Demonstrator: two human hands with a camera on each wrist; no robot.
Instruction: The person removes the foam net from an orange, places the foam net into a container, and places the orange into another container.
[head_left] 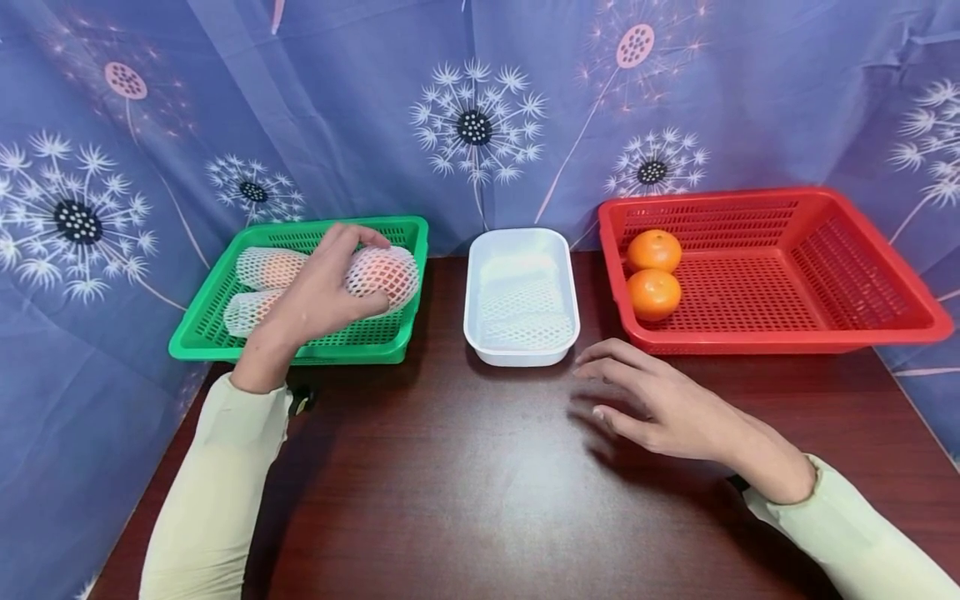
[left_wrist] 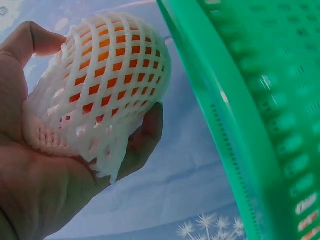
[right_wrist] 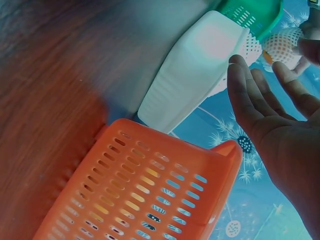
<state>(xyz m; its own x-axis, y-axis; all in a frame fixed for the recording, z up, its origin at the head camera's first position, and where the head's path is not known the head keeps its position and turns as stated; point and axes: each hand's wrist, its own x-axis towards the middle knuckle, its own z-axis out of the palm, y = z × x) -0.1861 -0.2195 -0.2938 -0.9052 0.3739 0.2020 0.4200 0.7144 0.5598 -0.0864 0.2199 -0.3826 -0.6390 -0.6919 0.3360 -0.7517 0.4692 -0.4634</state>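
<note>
An orange fruit in a white foam net (left_wrist: 112,70) is in the grip of my left hand (head_left: 318,292), thumb and fingers around its sides, over the right part of the green basket (head_left: 367,350). Two more netted fruits lie at that basket's left, a rear one (head_left: 266,268) and a front one (head_left: 243,313) partly covered by the hand. My right hand (head_left: 660,408) hovers over the table with fingers loosely spread, holding nothing, near the front right corner of the white tub (head_left: 521,358). Inside the tub lie empty foam nets (head_left: 525,312).
At the right stands a red basket (head_left: 787,337) with two bare oranges, a rear one (head_left: 654,250) and a front one (head_left: 654,294), along its left wall. The dark wooden table (head_left: 450,500) ends at a blue dandelion-print curtain (head_left: 360,108) behind the containers.
</note>
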